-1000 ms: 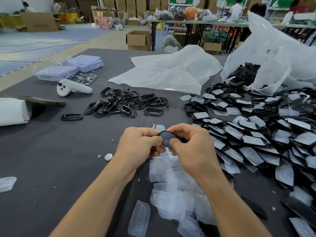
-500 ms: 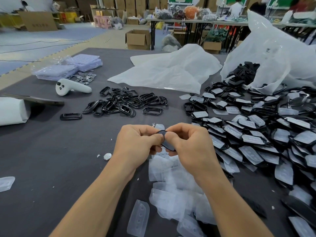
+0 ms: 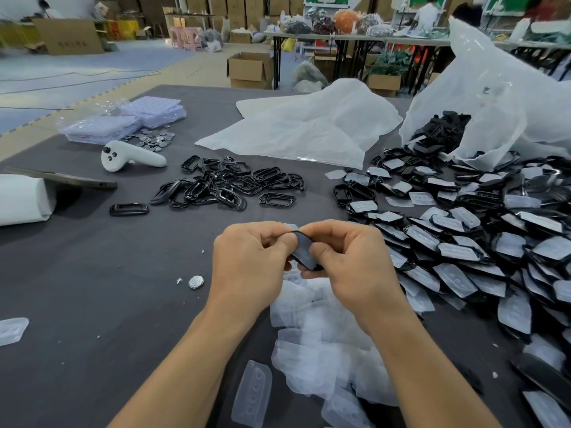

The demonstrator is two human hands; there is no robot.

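Observation:
Both hands meet over the middle of the dark table (image 3: 77,288) and hold one small black key-fob shell (image 3: 304,250) between them. My left hand (image 3: 250,264) pinches its left edge with thumb and curled fingers. My right hand (image 3: 349,264) grips its right side, thumb pressed on the face. The shell stands tilted on edge, largely hidden by the fingers. Below the hands lies a heap of clear rubbery pads (image 3: 321,341).
A large spread of black shells with clear pads (image 3: 463,248) fills the right. Black frames (image 3: 228,183) lie beyond the hands, one black frame (image 3: 129,209) apart at left. A white controller (image 3: 129,156), coin cells (image 3: 154,139), a single coin cell (image 3: 196,281) and plastic bags (image 3: 309,128) lie around.
The shell has been turned in my fingers from lying nearly flat to standing on edge. Both hands stayed in the same place over the table.

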